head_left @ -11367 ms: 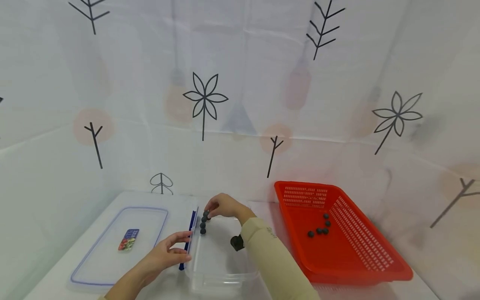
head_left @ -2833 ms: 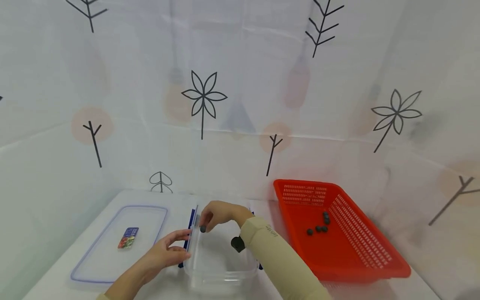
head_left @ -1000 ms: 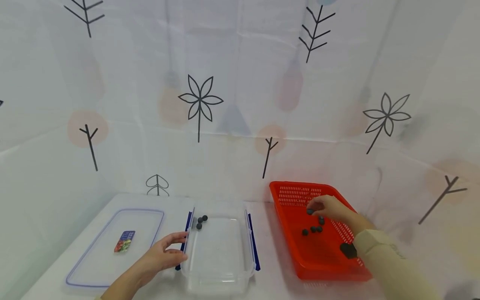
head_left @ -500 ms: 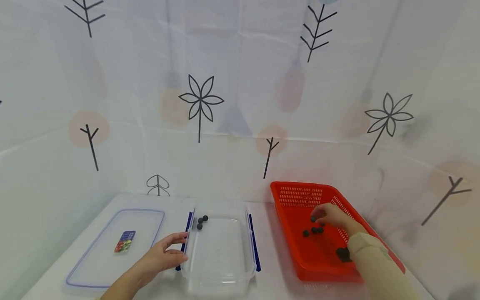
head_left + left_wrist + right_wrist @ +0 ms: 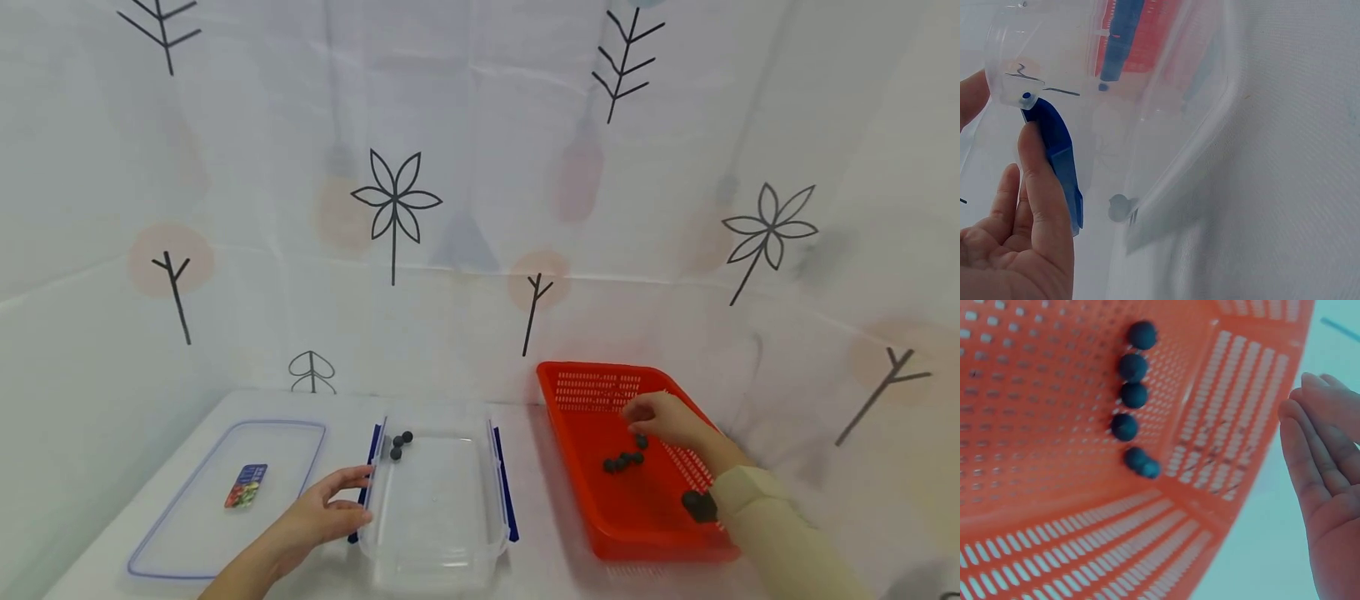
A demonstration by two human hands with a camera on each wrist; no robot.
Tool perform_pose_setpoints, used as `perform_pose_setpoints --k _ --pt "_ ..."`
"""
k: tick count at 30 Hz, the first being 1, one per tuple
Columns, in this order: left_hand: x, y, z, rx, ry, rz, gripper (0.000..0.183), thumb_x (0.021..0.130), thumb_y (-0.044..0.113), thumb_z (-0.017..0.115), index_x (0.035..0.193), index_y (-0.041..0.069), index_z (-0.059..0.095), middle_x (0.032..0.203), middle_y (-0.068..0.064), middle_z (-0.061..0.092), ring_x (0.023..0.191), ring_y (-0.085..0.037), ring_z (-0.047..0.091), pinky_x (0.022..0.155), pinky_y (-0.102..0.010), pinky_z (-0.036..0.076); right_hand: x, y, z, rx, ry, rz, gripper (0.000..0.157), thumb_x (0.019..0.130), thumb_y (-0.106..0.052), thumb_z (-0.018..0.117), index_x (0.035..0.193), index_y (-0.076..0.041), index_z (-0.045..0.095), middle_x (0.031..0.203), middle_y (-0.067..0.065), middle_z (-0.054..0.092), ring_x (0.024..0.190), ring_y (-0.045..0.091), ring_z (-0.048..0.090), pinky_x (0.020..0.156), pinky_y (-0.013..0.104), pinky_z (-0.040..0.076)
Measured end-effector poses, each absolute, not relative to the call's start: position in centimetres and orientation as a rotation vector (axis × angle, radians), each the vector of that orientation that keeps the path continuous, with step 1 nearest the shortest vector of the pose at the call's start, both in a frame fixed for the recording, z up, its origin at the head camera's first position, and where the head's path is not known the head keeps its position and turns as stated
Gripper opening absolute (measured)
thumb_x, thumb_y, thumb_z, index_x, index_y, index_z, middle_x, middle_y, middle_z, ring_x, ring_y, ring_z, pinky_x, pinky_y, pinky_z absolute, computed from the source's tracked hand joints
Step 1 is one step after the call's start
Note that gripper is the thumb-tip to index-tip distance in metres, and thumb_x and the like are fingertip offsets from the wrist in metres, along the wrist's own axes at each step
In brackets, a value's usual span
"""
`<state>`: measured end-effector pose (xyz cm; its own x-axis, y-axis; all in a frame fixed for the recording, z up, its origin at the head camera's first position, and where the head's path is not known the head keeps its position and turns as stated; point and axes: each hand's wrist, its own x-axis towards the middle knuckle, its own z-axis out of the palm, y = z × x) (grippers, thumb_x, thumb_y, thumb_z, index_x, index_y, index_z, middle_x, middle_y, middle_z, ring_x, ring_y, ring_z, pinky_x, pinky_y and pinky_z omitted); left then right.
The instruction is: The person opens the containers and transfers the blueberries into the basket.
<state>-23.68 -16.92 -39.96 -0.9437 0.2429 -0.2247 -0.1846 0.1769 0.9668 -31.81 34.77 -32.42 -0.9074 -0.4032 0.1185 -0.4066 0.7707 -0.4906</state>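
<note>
In the head view, my right hand is over the red basket. The right wrist view shows its fingers nearly straight, tips close together, with nothing visible between them. Dark round balls lie on the basket floor, most in a row. My left hand rests against the left side of a clear plastic box, thumb and fingers spread. In the left wrist view, a finger touches the box's blue latch. Three dark balls sit at the box's back left.
A clear lid with a blue rim and a colourful label lies left of the box. Another blue latch hangs down the box's right side. A white cloth with printed plants stands behind the table.
A ball at my right fingertips half a second ago now lies among those on the basket floor. My right hand has lifted slightly. My left hand keeps its place on the box.
</note>
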Motion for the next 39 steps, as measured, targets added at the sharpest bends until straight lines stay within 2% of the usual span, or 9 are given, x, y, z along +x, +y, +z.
perform_pose_setpoints --k 10,17,24,30,34,39 --pt "-23.6 -17.0 -40.1 0.057 2.117 1.83 0.07 0.08 0.019 0.074 0.139 0.005 0.038 0.135 -0.019 0.037 0.099 -0.024 0.05 0.082 -0.04 0.048 -30.1 31.2 -30.8 0.851 -2.868 0.845 0.018 0.084 -0.007 0.067 0.102 -0.005 0.067 0.093 0.0 0.066 0.086 0.015 0.063 0.074 0.021 0.05" --pt "-23.7 -16.9 -40.0 0.05 2.122 1.833 0.069 0.081 0.019 0.074 0.139 0.006 0.04 0.134 -0.018 0.038 0.099 -0.024 0.05 0.083 -0.041 0.048 -28.4 28.9 -30.7 0.874 -2.858 0.898 0.02 0.084 -0.01 0.068 0.104 -0.011 0.068 0.094 -0.004 0.066 0.087 0.012 0.061 0.076 0.022 0.05" --pt "-23.7 -17.0 -40.2 0.055 2.125 1.833 0.068 0.081 0.018 0.074 0.139 0.006 0.04 0.134 -0.018 0.039 0.098 -0.024 0.051 0.082 -0.041 0.048 -27.4 26.1 -30.2 0.891 -2.865 0.938 0.02 0.085 -0.011 0.068 0.104 -0.011 0.068 0.096 0.004 0.067 0.088 0.011 0.061 0.077 0.023 0.05" --pt "-23.9 -17.0 -40.3 0.065 2.124 1.833 0.069 0.081 0.017 0.073 0.139 0.006 0.039 0.135 -0.019 0.038 0.098 -0.023 0.052 0.082 -0.041 0.048 -27.1 23.7 -29.8 0.927 -2.83 0.949 0.018 0.084 -0.011 0.068 0.102 -0.016 0.069 0.094 -0.004 0.066 0.088 0.01 0.061 0.079 0.025 0.05" --pt "-23.9 -17.0 -40.3 0.051 2.125 1.833 0.068 0.08 0.017 0.074 0.139 0.006 0.039 0.134 -0.019 0.038 0.097 -0.023 0.052 0.082 -0.041 0.048 -27.3 22.4 -30.0 0.961 -2.807 0.95 0.018 0.085 -0.011 0.068 0.103 -0.014 0.068 0.094 -0.005 0.066 0.088 0.01 0.062 0.079 0.029 0.051" --pt "-23.9 -17.1 -40.3 0.081 2.119 1.841 0.069 0.08 0.016 0.073 0.139 0.005 0.039 0.135 -0.019 0.038 0.098 -0.023 0.052 0.082 -0.041 0.048 -27.8 20.7 -30.3 1.026 -2.766 0.994 0.019 0.085 -0.008 0.068 0.103 -0.014 0.069 0.093 -0.007 0.066 0.088 0.009 0.063 0.077 0.028 0.052"
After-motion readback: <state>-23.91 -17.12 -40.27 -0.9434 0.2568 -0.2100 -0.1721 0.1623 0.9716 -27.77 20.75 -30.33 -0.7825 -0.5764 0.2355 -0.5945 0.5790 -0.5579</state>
